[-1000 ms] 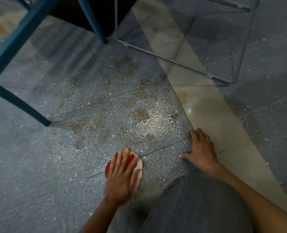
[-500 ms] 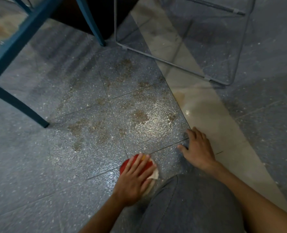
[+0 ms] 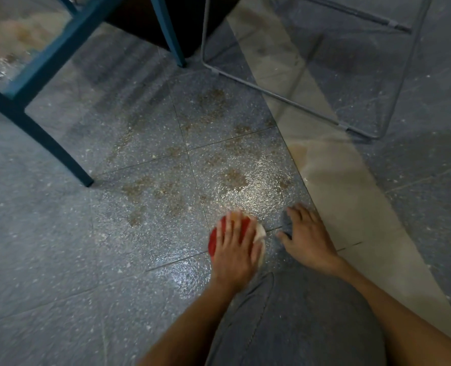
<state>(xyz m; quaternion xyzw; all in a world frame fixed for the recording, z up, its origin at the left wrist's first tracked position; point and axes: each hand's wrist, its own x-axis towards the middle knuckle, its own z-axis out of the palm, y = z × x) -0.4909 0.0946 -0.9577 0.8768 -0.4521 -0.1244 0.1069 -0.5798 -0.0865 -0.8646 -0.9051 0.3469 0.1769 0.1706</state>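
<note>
Speckled grey tile floor with thin grout lines, crossed by a pale beige stone band that runs from the top centre of the frame to the lower right. Brown stains scatter over the central tiles, beside a wet, glossy patch that catches the light. Blue furniture legs stand at the upper left, a dark block at the top centre, and a thin grey wire frame at the upper right.

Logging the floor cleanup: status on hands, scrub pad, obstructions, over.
Left hand flat on red scrub pad. Right hand braced on floor. Brown stains ahead; blue furniture leg off left.
</note>
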